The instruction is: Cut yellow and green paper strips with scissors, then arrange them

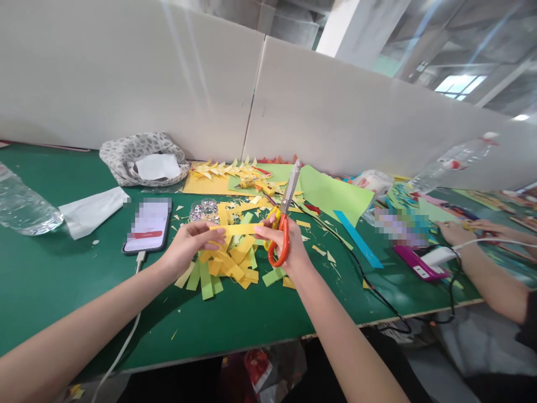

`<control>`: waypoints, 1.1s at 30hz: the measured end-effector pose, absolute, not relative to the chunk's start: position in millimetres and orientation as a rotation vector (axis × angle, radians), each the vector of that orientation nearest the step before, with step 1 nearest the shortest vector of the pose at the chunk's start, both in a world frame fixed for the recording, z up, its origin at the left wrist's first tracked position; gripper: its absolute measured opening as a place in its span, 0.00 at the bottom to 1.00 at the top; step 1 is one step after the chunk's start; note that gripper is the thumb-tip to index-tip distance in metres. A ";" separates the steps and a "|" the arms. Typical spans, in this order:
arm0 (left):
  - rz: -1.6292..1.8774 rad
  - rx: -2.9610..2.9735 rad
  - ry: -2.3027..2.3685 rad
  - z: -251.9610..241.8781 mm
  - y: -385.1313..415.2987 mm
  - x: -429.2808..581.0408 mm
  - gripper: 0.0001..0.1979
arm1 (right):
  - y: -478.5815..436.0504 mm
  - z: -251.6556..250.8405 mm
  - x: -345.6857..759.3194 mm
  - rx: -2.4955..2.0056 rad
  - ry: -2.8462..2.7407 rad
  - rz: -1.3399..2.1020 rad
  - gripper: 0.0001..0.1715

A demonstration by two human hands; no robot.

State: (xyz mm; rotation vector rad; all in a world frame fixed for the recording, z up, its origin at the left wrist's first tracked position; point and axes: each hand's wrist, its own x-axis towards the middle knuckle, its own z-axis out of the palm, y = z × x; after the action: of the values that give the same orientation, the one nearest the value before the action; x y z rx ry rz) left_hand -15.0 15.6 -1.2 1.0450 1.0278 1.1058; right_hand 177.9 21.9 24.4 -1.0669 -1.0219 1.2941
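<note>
My left hand [191, 242] pinches one end of a yellow paper strip [237, 229] held level above the green table [62, 268]. My right hand [285, 243] grips orange-handled scissors [284, 218], blades pointing up and away, and its fingers also touch the strip's other end. Below both hands lies a heap of cut yellow and green paper strips [229, 266].
A phone [147, 225] on a white cable lies left of my hands, with a plastic bottle [23, 208] and white tissue [90, 211] further left. Coloured sheets [331, 193] and folded paper shapes lie behind. Another person's arms [486, 263] work at the right. White partition boards stand behind.
</note>
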 end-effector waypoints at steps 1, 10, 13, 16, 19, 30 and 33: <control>1.162 1.004 1.026 -1.0 16.9 -16.1 0.07 | 20.8 24.9 177.2 -1.080 -1.049 1.310 0.21; 1.262 0.756 0.898 -1.7 17.1 -11.6 0.08 | 12.5 12.7 157.6 -1.081 -1.101 1.346 0.20; 1.077 0.839 0.874 -4.6 12.8 -7.2 0.09 | 11.8 8.6 153.1 -1.065 -1.062 1.296 0.20; 1.024 0.898 0.892 -6.7 9.9 -5.3 0.08 | 11.6 4.2 150.9 -1.065 -1.084 1.299 0.21; 1.063 0.909 0.898 -6.6 9.4 -5.9 0.07 | 10.6 -0.2 148.9 -1.090 -1.122 1.315 0.21; 1.099 1.016 0.904 -10.9 11.4 -7.5 0.06 | 9.0 1.4 149.1 -1.131 -1.181 1.228 0.19; 1.145 0.978 0.945 -11.8 13.7 -9.4 0.07 | 12.8 1.4 158.6 -1.207 -1.256 1.104 0.18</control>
State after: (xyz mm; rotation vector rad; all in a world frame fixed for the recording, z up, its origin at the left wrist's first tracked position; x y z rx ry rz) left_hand -9.4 13.7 -11.8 0.9785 0.9448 1.1447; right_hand 158.6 12.8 1.4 -1.2065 -1.2561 1.1038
